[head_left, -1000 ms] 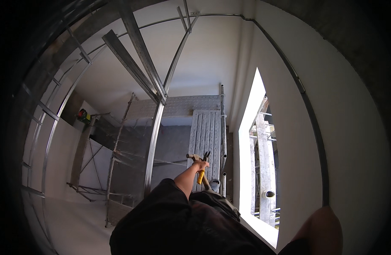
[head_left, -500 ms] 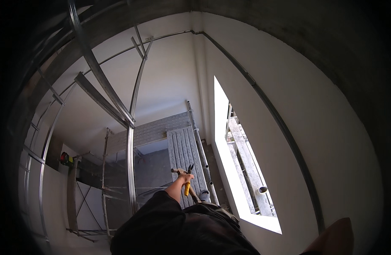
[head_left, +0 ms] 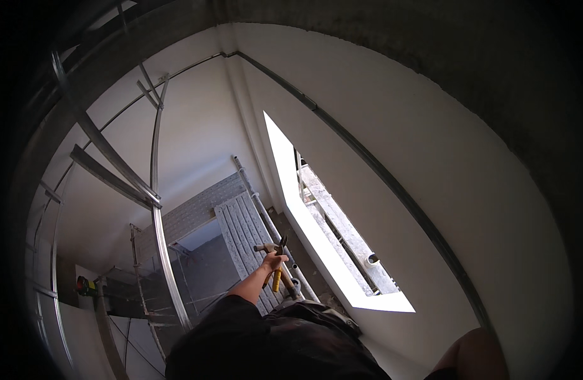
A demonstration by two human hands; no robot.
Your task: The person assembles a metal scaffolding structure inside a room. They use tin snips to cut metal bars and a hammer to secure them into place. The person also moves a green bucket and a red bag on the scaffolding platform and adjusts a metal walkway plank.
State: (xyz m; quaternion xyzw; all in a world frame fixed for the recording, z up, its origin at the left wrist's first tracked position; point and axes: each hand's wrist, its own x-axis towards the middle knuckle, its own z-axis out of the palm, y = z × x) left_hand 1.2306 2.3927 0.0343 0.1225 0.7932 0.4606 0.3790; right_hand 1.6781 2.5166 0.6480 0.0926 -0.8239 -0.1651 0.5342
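no packages, labels, signs or screens are in view.

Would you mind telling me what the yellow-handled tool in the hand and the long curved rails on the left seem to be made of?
The yellow-handled tool in the left hand looks like dark metal at the head, with grips that are probably plastic or rubber, going by their flat yellow colour. The thin grey curved rails look like sheet-metal channel: pale, dully shiny, with folded edges.

Left arm outstretched, fingers (head_left: 273,259) closed; right hand unseen.
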